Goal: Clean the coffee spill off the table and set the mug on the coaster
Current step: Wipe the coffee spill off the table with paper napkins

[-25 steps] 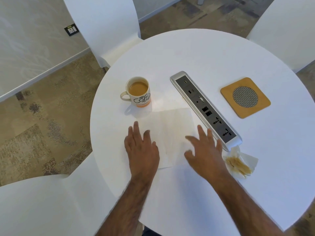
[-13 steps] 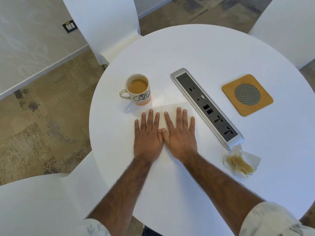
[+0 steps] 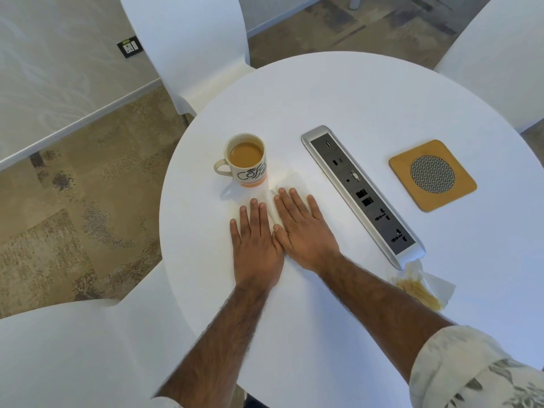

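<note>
A cream mug (image 3: pixel 246 161) full of milky coffee stands on the round white table (image 3: pixel 368 107), left of the middle. Just right of it a white paper napkin (image 3: pixel 294 181) lies flat, faintly stained at its far edge. My left hand (image 3: pixel 255 242) and my right hand (image 3: pixel 303 228) lie side by side on the napkin, fingers straight, pressing it down. The fingertips stop a little short of the mug. A tan square coaster (image 3: pixel 432 175) with a round mesh centre sits far to the right, with nothing on it.
A silver power-socket strip (image 3: pixel 360 191) runs diagonally between the napkin and the coaster. A crumpled, coffee-stained napkin (image 3: pixel 421 287) lies at its near end. White chairs stand at the far left (image 3: pixel 188 45), far right (image 3: pixel 500 54) and near left (image 3: pixel 73 354).
Both hands came together on the napkin and slid it away from me toward the mug. The napkin now looks narrower and bunched beside the mug.
</note>
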Available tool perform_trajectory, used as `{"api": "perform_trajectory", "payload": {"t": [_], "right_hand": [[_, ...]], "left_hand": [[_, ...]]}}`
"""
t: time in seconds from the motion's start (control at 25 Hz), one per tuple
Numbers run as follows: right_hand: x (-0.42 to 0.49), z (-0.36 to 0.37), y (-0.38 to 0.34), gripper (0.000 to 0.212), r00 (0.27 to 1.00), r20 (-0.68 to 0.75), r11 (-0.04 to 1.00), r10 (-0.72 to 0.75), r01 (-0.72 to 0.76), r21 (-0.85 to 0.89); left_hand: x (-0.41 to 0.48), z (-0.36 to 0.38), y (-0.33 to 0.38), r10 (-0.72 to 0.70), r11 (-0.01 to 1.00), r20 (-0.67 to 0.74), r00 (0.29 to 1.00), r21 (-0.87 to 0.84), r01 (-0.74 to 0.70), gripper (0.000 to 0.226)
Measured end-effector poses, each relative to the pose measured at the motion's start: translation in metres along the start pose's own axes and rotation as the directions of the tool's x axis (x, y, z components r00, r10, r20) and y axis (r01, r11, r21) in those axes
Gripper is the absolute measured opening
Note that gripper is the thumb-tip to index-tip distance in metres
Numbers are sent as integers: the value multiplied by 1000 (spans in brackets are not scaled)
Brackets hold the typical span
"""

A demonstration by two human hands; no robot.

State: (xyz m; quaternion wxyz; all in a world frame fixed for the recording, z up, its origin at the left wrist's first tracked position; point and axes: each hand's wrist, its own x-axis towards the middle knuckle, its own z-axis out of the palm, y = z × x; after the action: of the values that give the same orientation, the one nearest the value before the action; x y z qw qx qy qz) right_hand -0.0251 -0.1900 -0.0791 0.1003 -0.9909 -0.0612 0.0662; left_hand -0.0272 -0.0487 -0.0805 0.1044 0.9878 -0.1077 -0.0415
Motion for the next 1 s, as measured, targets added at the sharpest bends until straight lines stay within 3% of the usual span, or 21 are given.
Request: {"api": "perform_trajectory", "payload": {"t": [0.2, 0.44, 0.68, 1.0], "right_hand": [[-16, 8, -25, 65, 990, 15, 990, -137, 137, 10], [-63, 19, -39, 63, 987, 14, 987, -159, 158, 39], [-114, 28, -33, 62, 999, -49, 999, -10, 12, 50], [-83, 10, -9, 67, 965, -50, 965, 259, -255, 65]], "left_hand": [[-39, -4, -17, -43, 999, -1, 999, 15, 43, 60], [-95, -2, -10, -72, 997, 18, 997, 7, 72, 58], [-117, 3, 7, 48, 999, 88, 995, 2, -48, 60], [-46, 2, 23, 235, 971, 107, 966, 7, -237, 61]]}}
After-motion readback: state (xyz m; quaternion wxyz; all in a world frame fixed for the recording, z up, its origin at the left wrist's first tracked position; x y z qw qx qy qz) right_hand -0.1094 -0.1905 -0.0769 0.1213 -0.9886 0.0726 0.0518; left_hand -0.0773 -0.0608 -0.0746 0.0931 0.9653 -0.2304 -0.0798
